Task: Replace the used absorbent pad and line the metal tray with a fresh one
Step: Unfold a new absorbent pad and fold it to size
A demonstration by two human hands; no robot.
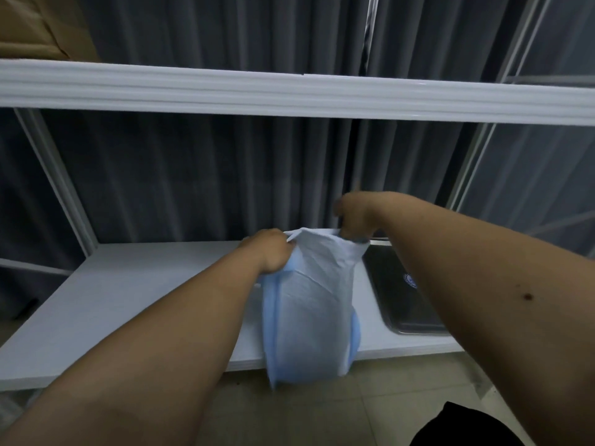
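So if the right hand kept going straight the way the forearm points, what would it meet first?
Probably the grey curtain behind the shelf: the right hand, gripping the pad, points up and away over the shelf. Depth is unclear.

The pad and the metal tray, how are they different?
The pad is pale blue and white and soft; the metal tray is dark, shiny and stiff. The pad hangs crumpled in the air, gripped at its top by the left hand and the right hand; the tray lies flat on the white shelf, untouched. The tray looks bare, with no pad in it.
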